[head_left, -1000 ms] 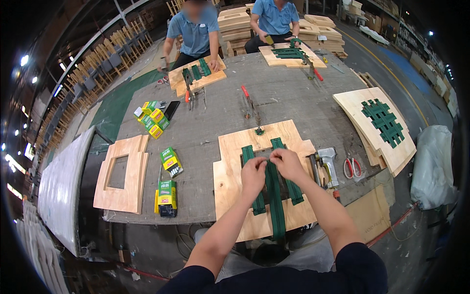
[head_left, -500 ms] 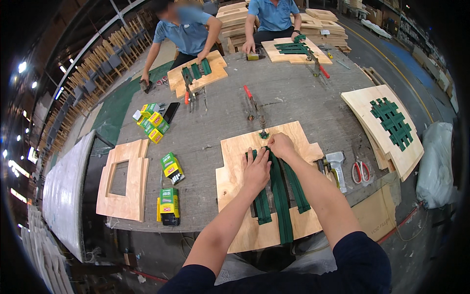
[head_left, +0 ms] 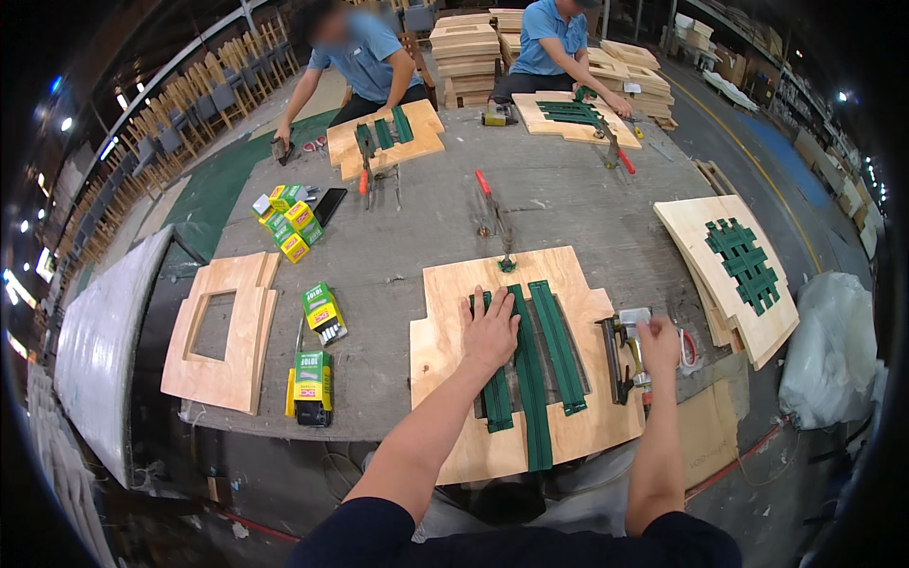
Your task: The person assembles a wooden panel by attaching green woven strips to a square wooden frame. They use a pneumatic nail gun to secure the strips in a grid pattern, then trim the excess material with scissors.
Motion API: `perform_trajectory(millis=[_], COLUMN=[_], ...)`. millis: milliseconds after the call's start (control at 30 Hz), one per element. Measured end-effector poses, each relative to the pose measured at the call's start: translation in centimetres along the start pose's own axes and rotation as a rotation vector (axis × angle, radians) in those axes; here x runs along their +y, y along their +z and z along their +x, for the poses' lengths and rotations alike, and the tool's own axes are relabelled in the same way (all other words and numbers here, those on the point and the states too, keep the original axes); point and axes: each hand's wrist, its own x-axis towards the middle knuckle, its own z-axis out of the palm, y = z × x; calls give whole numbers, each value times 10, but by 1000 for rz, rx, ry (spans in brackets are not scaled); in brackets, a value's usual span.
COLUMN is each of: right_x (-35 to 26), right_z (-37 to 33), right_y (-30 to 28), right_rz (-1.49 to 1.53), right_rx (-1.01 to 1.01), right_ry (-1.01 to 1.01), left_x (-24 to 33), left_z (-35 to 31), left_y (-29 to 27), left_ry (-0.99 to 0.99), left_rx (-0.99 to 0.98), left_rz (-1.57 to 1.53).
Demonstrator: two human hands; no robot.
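Observation:
A plywood seat frame (head_left: 445,331) lies on the grey workbench in front of me, with three green webbing straps (head_left: 557,343) running lengthwise across its opening. My left hand (head_left: 490,333) presses flat on the left and middle straps, fingers spread. My right hand (head_left: 656,345) grips a grey staple gun (head_left: 620,355) lying at the frame's right edge. A red-handled webbing stretcher (head_left: 494,218) lies just beyond the frame's far edge.
Green and yellow staple boxes (head_left: 320,312) and a plywood frame with a square hole (head_left: 222,327) lie to the left. Finished webbed seat panels (head_left: 734,270) are stacked at the right. Two people in blue shirts work on similar frames at the far side.
My right hand left the straps and moved right onto the staple gun. My left hand slid down and flattened on the straps. The view shifted slightly.

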Motion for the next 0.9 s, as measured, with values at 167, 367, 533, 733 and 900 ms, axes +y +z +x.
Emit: perform_trajectory(millis=[167,367,533,733,900], right_x=[41,14,-53,-146,-195], right_z=[-10,-2,-9,1,7], right_y=[-20,-33,-60,-31,34], right_rz=[244,423,783,619,589], right_rx=[-425,-423,-462,-596,-748], right_ry=[301,383,352,236,214], left_x=[17,18,4,9,6], left_z=[-2,-4,-5,-4,-3], left_y=[0,-1,-5,-7,-9], left_ry=[38,40,15,34,11], left_rx=[-6,17,35,23,-2], left_rz=[-57,-77,-50,-64,-102])
